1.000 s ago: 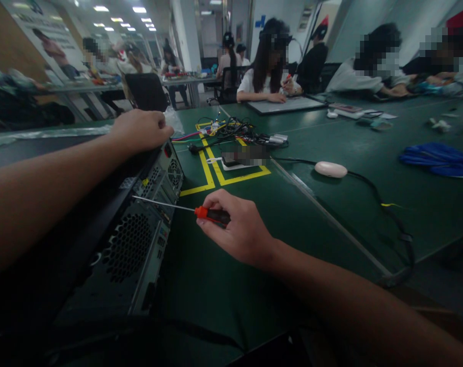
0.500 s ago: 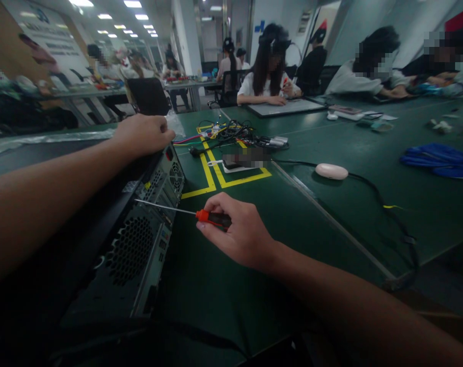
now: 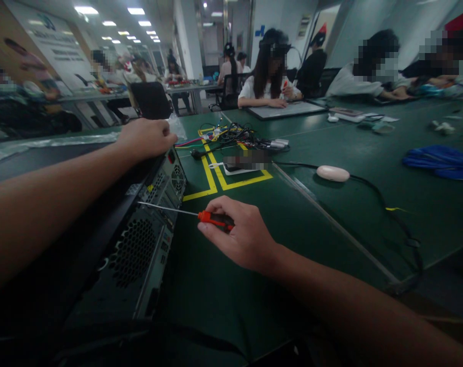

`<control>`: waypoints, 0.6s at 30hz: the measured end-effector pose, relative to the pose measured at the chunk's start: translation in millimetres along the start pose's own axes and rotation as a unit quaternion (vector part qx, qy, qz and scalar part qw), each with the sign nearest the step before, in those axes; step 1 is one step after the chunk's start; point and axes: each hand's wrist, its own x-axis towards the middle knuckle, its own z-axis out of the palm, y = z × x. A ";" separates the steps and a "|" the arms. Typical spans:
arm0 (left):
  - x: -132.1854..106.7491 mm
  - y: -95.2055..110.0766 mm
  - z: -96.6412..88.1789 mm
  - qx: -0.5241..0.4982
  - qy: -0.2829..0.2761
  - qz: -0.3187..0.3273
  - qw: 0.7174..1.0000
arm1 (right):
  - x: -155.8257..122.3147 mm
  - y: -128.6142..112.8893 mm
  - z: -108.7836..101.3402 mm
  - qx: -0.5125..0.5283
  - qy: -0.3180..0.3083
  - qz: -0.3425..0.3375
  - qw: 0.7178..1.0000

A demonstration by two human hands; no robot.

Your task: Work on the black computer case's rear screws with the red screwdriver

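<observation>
A black computer case (image 3: 109,178) lies on its side at the left, its metal back panel with round fan grilles turned to the right. My left hand (image 3: 145,137) is closed over the case's far rear corner, fingers curled at the edge and partly hidden. Between the thumb and fingers of my right hand (image 3: 241,229) is a screwdriver (image 3: 212,217) with an orange and black handle. Its long thin shaft points left, and the tip meets the upper edge of the back panel. Whether a screw sits under the tip is too small to tell.
Past the case lies a tangle of cables (image 3: 239,133) beside yellow tape (image 3: 246,181) on the green table (image 3: 292,224). A pale oval device (image 3: 332,173) on a black cord lies to the right, with a blue bundle (image 3: 441,160) farther off. Other people sit across the table.
The screwdriver handle looks slightly turned, with more orange showing. Its tip stays at the same spot on the case. The whole view has shifted a little; my left hand keeps its place.
</observation>
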 end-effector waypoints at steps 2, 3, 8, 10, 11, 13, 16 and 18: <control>-0.2 0.1 0.0 -0.002 0.000 0.001 1.000 | 0.7 -0.5 -0.3 -0.001 0.002 -0.005 1.000; -0.2 0.0 0.1 -0.001 0.001 0.003 1.000 | 1.1 -0.7 -0.4 -0.001 0.001 -0.006 1.000; 0.3 -1.4 1.2 0.005 0.007 0.006 1.000 | 1.9 -1.0 -0.2 0.006 -0.024 0.004 1.000; 0.6 -1.9 1.5 -0.001 0.007 0.005 1.000 | 1.1 -0.9 0.2 0.019 -0.026 0.009 0.999; 0.7 -2.0 1.5 -0.005 0.006 0.005 1.000 | 0.6 -0.7 0.6 0.024 -0.022 0.012 0.999; 0.7 -1.9 1.2 -0.008 0.005 0.006 1.000 | -0.3 0.5 1.5 0.028 -0.011 0.015 0.999; 0.1 -1.0 0.1 0.003 0.004 0.011 1.000 | -0.7 3.1 2.9 0.026 -0.009 0.009 1.000; -0.5 -0.3 -0.8 0.015 0.001 0.013 1.000 | -0.5 4.3 3.4 0.029 -0.012 0.003 1.000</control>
